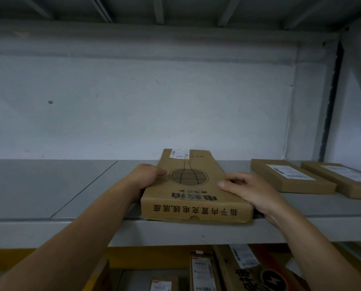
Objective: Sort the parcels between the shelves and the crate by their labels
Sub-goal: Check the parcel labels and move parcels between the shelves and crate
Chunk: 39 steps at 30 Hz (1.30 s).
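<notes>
A long flat cardboard parcel [193, 185] with a racket drawing and a white label at its far end lies on the grey shelf [49, 185], its near end at the shelf's front edge. My left hand [146, 175] grips its left side, fingers curled over the top edge. My right hand [251, 190] holds its right side, thumb on top and fingers curled along the edge. Both forearms reach up from below.
Two flat labelled cardboard parcels [291, 175] [343, 177] lie on the shelf at the right. Below the shelf, several labelled parcels [202, 271] stand in a yellow crate [133, 257]. A shelf upright [330, 97] stands at the right, a white wall behind.
</notes>
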### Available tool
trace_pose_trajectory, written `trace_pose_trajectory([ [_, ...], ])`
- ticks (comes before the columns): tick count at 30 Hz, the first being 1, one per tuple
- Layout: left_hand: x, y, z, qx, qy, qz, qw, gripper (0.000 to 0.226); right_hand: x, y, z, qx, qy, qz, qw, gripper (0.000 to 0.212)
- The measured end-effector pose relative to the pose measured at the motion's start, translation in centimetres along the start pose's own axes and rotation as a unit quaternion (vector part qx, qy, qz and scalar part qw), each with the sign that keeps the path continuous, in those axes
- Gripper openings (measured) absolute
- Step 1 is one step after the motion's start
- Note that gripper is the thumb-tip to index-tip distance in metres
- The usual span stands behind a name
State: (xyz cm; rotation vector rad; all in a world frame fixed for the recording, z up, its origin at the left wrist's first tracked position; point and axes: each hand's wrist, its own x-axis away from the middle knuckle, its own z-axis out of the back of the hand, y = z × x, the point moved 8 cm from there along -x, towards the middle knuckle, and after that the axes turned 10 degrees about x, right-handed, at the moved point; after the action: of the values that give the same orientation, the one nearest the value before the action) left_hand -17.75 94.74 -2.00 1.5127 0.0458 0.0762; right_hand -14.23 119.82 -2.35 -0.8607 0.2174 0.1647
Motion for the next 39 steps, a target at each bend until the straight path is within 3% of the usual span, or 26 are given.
trace_pose_trajectory([
  [8, -0.1, -0.6, 0.8, 0.057, -0.009, -0.010, 0.998, 0.035, 0.2, -0.3, 0.2, -0.003, 0.020, 0.019, 1.000, 0.049],
  [12, 0.3, -1.0, 1.7, 0.136, -0.023, -0.010, 0.990, 0.042, 0.0, -0.2, 0.2, -0.049, 0.020, 0.013, 0.999, 0.038],
  [17, 1.5, -1.1, 2.8, 0.231, -0.030, -0.039, 0.972, 0.049, -1.3, 0.1, 0.4, -0.085, 0.050, -0.019, 0.995, 0.059],
  [20, 2.7, -0.9, 2.9, 0.263, -0.042, -0.064, 0.962, 0.048, -1.9, -0.1, -0.6, -0.156, 0.024, -0.052, 0.986, 0.075],
  [22, 3.4, -0.6, 3.0, 0.252, -0.040, -0.084, 0.963, 0.048, -2.4, 0.0, -1.5, -0.234, -0.001, -0.066, 0.970, 0.077],
  [26, 4.3, -0.3, 3.2, 0.241, -0.047, -0.099, 0.964, 0.044, -2.2, -1.3, -2.7, -0.313, -0.030, -0.039, 0.948, 0.043],
  [30, 4.4, -0.6, 3.3, 0.239, -0.054, -0.075, 0.967, 0.044, -1.4, -1.7, -2.6, -0.340, -0.033, -0.008, 0.940, 0.057],
  [33, 4.2, -0.6, 3.0, 0.228, -0.070, -0.060, 0.969, 0.042, -0.6, -2.3, -2.7, -0.330, -0.043, 0.012, 0.943, 0.055],
  [39, 3.7, 1.1, 4.1, 0.210, -0.032, -0.097, 0.972, 0.046, 1.0, -3.2, -2.9, -0.307, -0.091, 0.038, 0.947, 0.056],
])
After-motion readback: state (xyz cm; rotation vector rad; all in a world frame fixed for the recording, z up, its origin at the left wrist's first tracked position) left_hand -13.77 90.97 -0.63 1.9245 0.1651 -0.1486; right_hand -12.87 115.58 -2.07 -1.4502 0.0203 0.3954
